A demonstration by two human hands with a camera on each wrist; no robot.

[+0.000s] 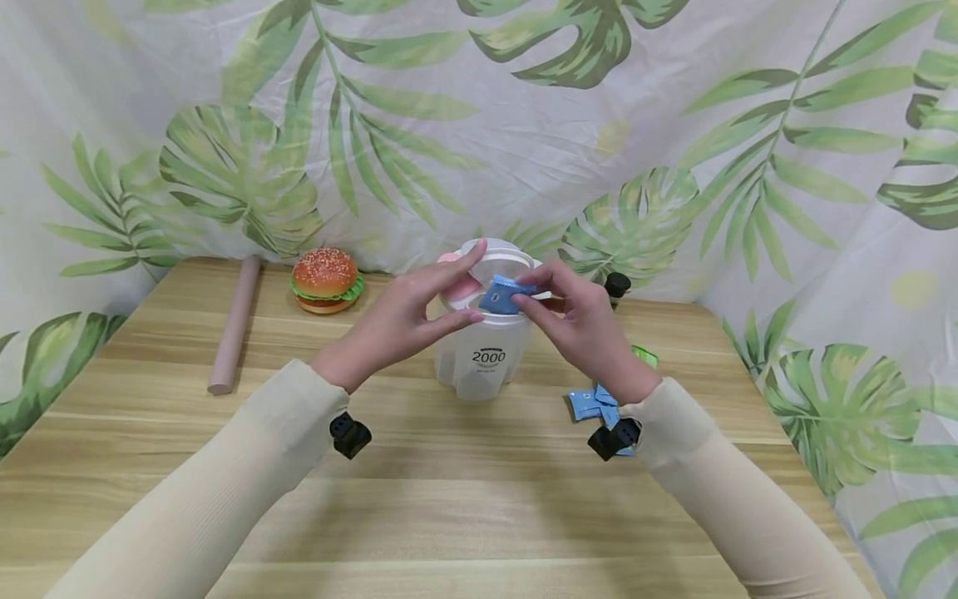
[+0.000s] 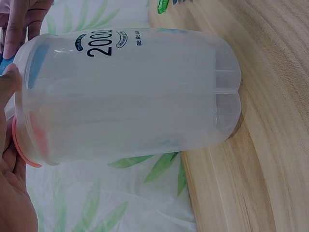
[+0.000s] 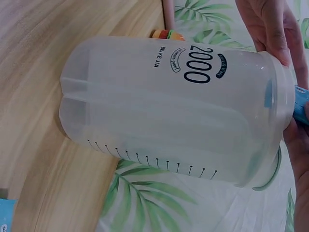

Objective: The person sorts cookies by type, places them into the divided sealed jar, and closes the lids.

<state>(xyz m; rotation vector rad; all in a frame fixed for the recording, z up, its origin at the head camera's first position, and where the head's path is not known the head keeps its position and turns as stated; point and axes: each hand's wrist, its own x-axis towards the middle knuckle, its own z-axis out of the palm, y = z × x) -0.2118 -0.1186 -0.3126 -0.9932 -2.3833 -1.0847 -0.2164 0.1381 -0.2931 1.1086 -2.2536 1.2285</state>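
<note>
A wood-grained table (image 1: 419, 516) stands before a leaf-printed cloth (image 1: 524, 141). At its far middle, the left hand (image 1: 397, 314) grips a translucent container (image 1: 482, 378); the right hand (image 1: 582, 320) pinches a blue packet (image 1: 498, 296) at its mouth. Far left lie a pink rod (image 1: 235, 326) and burger (image 1: 325, 280).

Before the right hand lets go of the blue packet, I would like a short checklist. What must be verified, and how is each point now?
1. Right hand has the blue packet: ok, pinched between thumb and fingers.
2. Packet at the container's mouth: ok, blue shows through the wall below the rim.
3. Translucent container upright on the wooden table: ok.
4. Left hand steadying the container: ok, thumb and fingers at its top.
5. Room inside: cannot tell, cloudy walls blur the contents.
6. Loose blue packets fully visible: not ok, the right wrist camera partly covers them.
</note>
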